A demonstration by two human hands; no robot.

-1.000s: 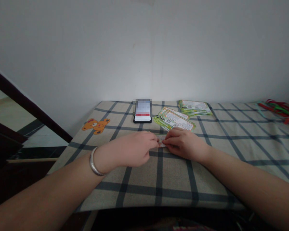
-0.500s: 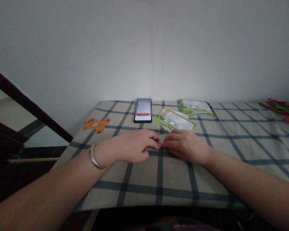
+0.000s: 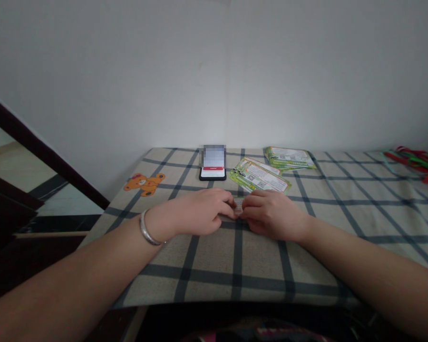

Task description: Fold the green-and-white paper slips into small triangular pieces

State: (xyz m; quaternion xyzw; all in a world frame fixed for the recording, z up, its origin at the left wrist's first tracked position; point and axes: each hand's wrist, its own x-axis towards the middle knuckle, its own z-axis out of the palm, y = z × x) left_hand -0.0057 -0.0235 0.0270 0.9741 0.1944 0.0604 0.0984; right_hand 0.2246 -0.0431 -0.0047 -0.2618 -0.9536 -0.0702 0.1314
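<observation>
A small printed paper [image 3: 238, 204] lies in the middle of the table, mostly covered by my fingers. My left hand [image 3: 209, 211], with a silver bangle at the wrist, grips its left side with bent fingers. From the right, my right hand [image 3: 273, 214] holds the paper's other side, fingers curled and pressed together. The fingertips of both hands almost meet at its near edge. Just beyond them lie loose green-and-white printed leaflets [image 3: 258, 176], slightly fanned. How the paper is folded under my fingers is hidden.
A phone [image 3: 213, 164] with a lit screen stands near the wall. Right of it is a stack of similar leaflets [image 3: 290, 157]. Red and green strips [image 3: 417, 164] lie at the far right. A bear picture [image 3: 143, 184] marks the left of the checked tablecloth [image 3: 207, 266].
Both hands stay on the paper. My left hand's thumb has drawn in closer to its fingers, and the fingers have shifted slightly. The view has moved a little.
</observation>
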